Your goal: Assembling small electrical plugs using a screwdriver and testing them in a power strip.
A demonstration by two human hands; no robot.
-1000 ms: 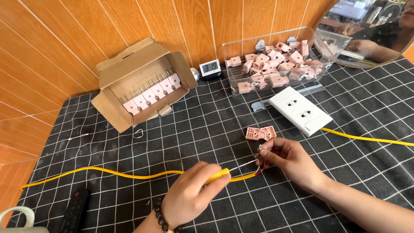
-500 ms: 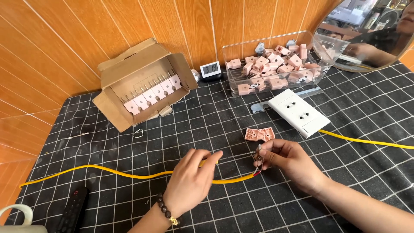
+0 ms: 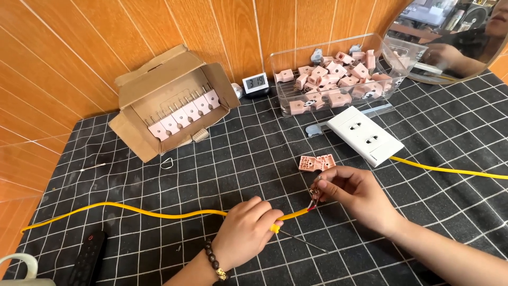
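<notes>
Hands pinching yellow cable

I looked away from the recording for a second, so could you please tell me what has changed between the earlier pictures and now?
The left hand slid a little along the yellow cable, opened flat over it half a second ago, and has now closed again with a yellow-handled screwdriver under it. The right hand kept pinching the bared wire ends. The white socket plate, pink parts and cardboard box stayed put.

Open cardboard box of pink parts, clear bin — pink blocks inside, white socket plate, small clock, remote
</notes>
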